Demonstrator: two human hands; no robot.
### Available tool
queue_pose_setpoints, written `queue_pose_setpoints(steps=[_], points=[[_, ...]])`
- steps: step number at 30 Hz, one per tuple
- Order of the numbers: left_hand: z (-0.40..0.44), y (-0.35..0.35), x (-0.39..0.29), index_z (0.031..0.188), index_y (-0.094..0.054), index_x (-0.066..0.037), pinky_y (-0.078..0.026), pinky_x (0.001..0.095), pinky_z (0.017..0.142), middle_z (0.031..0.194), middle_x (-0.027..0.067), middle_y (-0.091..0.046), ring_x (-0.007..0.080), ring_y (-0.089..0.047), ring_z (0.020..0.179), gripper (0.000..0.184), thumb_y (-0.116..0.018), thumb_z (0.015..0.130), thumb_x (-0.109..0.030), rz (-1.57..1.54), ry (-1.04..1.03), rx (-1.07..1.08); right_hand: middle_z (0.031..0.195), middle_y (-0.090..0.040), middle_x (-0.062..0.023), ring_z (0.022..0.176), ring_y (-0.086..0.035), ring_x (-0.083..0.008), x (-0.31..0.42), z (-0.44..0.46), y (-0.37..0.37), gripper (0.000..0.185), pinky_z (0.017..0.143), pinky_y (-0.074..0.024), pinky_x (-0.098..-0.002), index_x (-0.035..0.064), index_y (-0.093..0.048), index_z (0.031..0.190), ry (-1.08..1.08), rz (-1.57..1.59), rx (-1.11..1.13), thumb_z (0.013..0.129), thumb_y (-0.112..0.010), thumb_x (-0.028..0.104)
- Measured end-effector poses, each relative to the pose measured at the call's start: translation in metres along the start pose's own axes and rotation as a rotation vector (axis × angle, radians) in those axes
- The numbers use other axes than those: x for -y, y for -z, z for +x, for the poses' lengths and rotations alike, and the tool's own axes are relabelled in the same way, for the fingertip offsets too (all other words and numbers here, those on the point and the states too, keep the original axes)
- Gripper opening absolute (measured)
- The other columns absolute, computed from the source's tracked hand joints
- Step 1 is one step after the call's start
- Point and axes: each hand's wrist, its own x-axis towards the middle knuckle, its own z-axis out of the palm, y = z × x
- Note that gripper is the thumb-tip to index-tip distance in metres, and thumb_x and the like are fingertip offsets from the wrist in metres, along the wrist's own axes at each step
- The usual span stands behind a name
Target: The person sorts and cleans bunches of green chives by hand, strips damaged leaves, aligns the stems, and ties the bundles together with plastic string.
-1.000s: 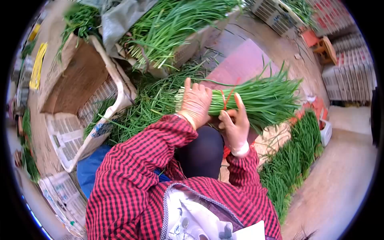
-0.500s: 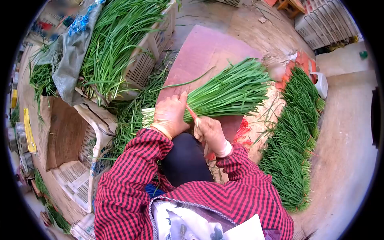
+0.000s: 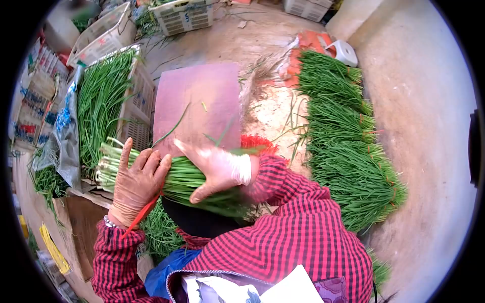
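Observation:
A thick bundle of garlic chives (image 3: 187, 174) lies across my lap, pale cut stems to the left and green leaves to the right. My left hand (image 3: 136, 184), in a thin translucent glove, wraps over the bundle near its stem end. A red tie strip (image 3: 141, 217) trails down beside that wrist; whether it is fastened around the chives I cannot tell. Over the middle of the same bundle lies my right hand (image 3: 220, 166), also gloved, thumb and fingers spread wide. The leafy end is blurred and partly hidden under my right forearm.
A pinkish board (image 3: 197, 96) with a few loose leaves lies ahead. On the right, tied chive bundles (image 3: 343, 146) form a long row beside the wall. Loose chives fill a white crate (image 3: 139, 103) at left. Red strips (image 3: 258, 145) lie right of the board.
The chive bundle has moved off the board to the left, over my lap. My right hand has released the red strip and spread over the leaves. The view has turned to the right.

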Motion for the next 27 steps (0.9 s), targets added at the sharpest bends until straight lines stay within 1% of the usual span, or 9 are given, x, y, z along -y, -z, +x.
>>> queue_pose_setpoints(steps=[3, 6, 10, 13, 19, 23, 24, 25, 27], points=[[0.011, -0.004, -0.015, 0.132, -0.053, -0.013, -0.016, 0.0572, 0.122, 0.133, 0.0094, -0.055, 0.024, -0.046, 0.132, 0.051, -0.063, 0.084, -0.023, 0.069, -0.034, -0.112, 0.14, -0.051, -0.0251, 0.129, -0.052, -0.0357, 0.001, -0.049, -0.03, 0.11, 0.109, -0.0395, -0.042, 0.0002, -0.027, 0.151, -0.305, 0.385, 0.003, 0.073, -0.08, 0.057], [0.024, 0.023, -0.032, 0.141, -0.046, -0.011, -0.012, 0.0556, 0.123, 0.147, 0.0106, -0.045, 0.0264, -0.036, 0.142, 0.068, -0.071, 0.079, -0.023, -0.03, 0.064, -0.114, 0.133, -0.058, -0.0124, 0.122, -0.054, -0.0215, -0.009, -0.082, -0.066, 0.087, 0.106, -0.0422, -0.0373, 0.0035, -0.037, 0.146, -0.338, 1.027, -0.289, 0.078, -0.085, 0.029], [0.024, 0.029, -0.048, 0.146, -0.043, -0.01, -0.014, 0.0523, 0.122, 0.151, 0.0121, -0.041, 0.0301, -0.033, 0.143, 0.082, -0.077, 0.072, -0.017, -0.217, 0.15, -0.082, 0.129, -0.06, -0.0101, 0.117, -0.057, -0.0214, -0.03, -0.126, -0.06, 0.079, 0.102, -0.0465, -0.0374, 0.0038, -0.042, 0.144, -0.425, 1.157, -0.557, 0.081, -0.084, 0.026], [0.008, 0.017, -0.042, 0.142, -0.047, -0.01, -0.017, 0.0513, 0.12, 0.149, 0.0127, -0.042, 0.0323, -0.035, 0.142, 0.074, -0.075, 0.074, -0.018, -0.243, 0.128, -0.053, 0.126, -0.062, -0.0086, 0.11, -0.061, -0.0203, -0.038, -0.155, -0.042, 0.071, 0.097, -0.0501, -0.0352, 0.0054, -0.044, 0.143, -0.424, 1.127, -0.815, 0.084, -0.08, 0.021], [-0.065, -0.033, -0.012, 0.134, -0.052, -0.008, -0.028, 0.0466, 0.116, 0.145, 0.0157, -0.046, 0.0353, -0.039, 0.138, 0.067, -0.077, 0.073, -0.019, -0.432, 0.402, 0.111, 0.125, -0.063, -0.014, 0.113, -0.06, -0.0257, -0.034, -0.192, 0.06, 0.076, 0.102, -0.0475, -0.0356, -0.0007, -0.048, 0.139, -0.387, 0.837, -1.267, 0.081, -0.082, 0.036], [-0.124, -0.05, 0.003, 0.133, -0.053, -0.006, -0.033, 0.0434, 0.113, 0.144, 0.0165, -0.047, 0.0356, -0.043, 0.134, 0.066, -0.077, 0.072, -0.015, -0.498, 0.581, 0.157, 0.145, -0.045, -0.0262, 0.132, -0.045, -0.0372, -0.081, -0.219, 0.212, 0.107, 0.112, -0.0356, -0.046, -0.0025, -0.019, 0.154, -0.439, 0.452, -1.49, 0.084, -0.068, 0.062], [-0.131, -0.048, 0.003, 0.134, -0.053, -0.005, -0.035, 0.042, 0.112, 0.144, 0.0166, -0.047, 0.0356, -0.043, 0.134, 0.066, -0.076, 0.073, -0.013, -0.515, 0.599, 0.153, 0.156, -0.031, -0.0239, 0.142, -0.034, -0.0332, -0.085, -0.219, 0.243, 0.099, 0.117, -0.0272, -0.0434, 0.0007, -0.026, 0.154, -0.489, 0.441, -1.55, 0.088, -0.059, 0.066], [-0.14, -0.051, 0.002, 0.134, -0.053, -0.005, -0.035, 0.042, 0.112, 0.144, 0.0166, -0.047, 0.0356, -0.043, 0.134, 0.066, -0.076, 0.073, -0.013, -0.52, 0.6, 0.159, 0.157, -0.026, -0.0275, 0.148, -0.023, -0.0366, -0.113, -0.232, 0.273, 0.111, 0.121, -0.022, -0.0428, -0.0056, -0.014, 0.154, -0.562, 0.345, -1.615, 0.085, -0.064, 0.065], [-0.157, -0.059, 0.001, 0.135, -0.053, -0.006, -0.035, 0.041, 0.113, 0.144, 0.0164, -0.048, 0.0346, -0.043, 0.134, 0.065, -0.075, 0.074, -0.011, -0.542, 0.705, 0.133, 0.16, -0.018, -0.0276, 0.15, -0.02, -0.0342, -0.176, -0.252, 0.287, 0.109, 0.123, -0.0146, -0.035, -0.0124, -0.009, 0.151, -1.076, -0.205, -1.521, 0.088, -0.065, 0.056]])
